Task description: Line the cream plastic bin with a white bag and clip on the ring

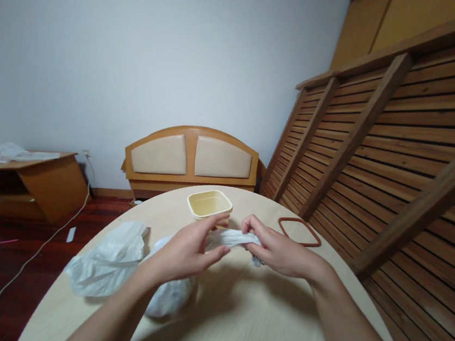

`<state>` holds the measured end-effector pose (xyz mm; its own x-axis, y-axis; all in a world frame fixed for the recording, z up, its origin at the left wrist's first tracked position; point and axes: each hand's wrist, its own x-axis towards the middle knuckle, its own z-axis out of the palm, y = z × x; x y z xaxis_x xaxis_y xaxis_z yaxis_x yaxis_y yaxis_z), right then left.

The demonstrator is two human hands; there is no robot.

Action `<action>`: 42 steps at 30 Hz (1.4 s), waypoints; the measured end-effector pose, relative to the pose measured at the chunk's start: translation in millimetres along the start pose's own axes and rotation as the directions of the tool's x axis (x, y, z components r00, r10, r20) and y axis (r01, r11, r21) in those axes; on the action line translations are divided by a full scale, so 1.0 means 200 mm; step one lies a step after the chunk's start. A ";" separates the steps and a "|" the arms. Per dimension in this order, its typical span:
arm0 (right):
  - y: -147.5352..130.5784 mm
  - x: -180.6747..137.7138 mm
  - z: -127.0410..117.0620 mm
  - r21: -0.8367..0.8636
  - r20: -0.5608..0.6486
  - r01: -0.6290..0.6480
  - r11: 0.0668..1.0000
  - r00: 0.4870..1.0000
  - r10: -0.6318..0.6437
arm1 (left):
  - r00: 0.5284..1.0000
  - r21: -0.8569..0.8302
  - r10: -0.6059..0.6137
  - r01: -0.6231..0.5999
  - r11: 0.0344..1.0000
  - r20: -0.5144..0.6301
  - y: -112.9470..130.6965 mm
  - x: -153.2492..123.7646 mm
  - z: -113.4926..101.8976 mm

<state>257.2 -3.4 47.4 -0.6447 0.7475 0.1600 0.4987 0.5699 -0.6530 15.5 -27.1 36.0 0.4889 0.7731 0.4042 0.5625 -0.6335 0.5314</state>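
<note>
A white plastic bag (231, 238), drawn into a narrow twisted strip, stretches between my two hands above the round table. My right hand (274, 247) is closed round its right end, and a small crumpled tail hangs below the fingers. Around the strip's left end, my left hand (192, 247) has its thumb and fingers apart. A rounded white plastic bundle (169, 299) rests on the table, partly hidden by my left wrist; whether it joins the strip I cannot tell. Just beyond my left fingers stands a pale yellow open tub (209, 205).
A crumpled white plastic bag (108, 261) lies at the table's left. Toward the right edge is a reddish-brown rectangular ring (299, 232) on the pale round table (275, 329). A slatted wooden panel (378, 144) leans at right; a cable (44, 245) crosses the floor at left.
</note>
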 end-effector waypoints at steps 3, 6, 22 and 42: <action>-0.01 0.01 0.02 0.048 -0.006 0.052 0.998 0.999 -0.052 | 0.993 0.086 0.121 -0.120 0.989 -0.001 0.04 0.00 0.04; -0.02 0.01 0.03 0.125 0.009 0.069 0.990 0.997 -0.070 | 0.992 0.183 0.105 -0.117 0.976 0.075 0.05 0.02 0.08; 0.06 0.05 -0.05 0.335 -0.124 0.180 0.925 0.981 -0.147 | 0.986 0.165 -0.144 0.129 0.978 0.082 0.05 0.02 0.01; -0.04 0.06 0.06 0.134 -0.174 0.313 0.940 0.942 -0.289 | 0.977 -0.028 -0.140 0.137 0.990 -0.160 0.05 0.04 0.06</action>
<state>238.3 -3.4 46.1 -0.6504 0.5985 0.4676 0.1893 0.7240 -0.6634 34.0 -27.8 35.7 0.2924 0.8492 0.4397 0.6051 -0.5204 0.6025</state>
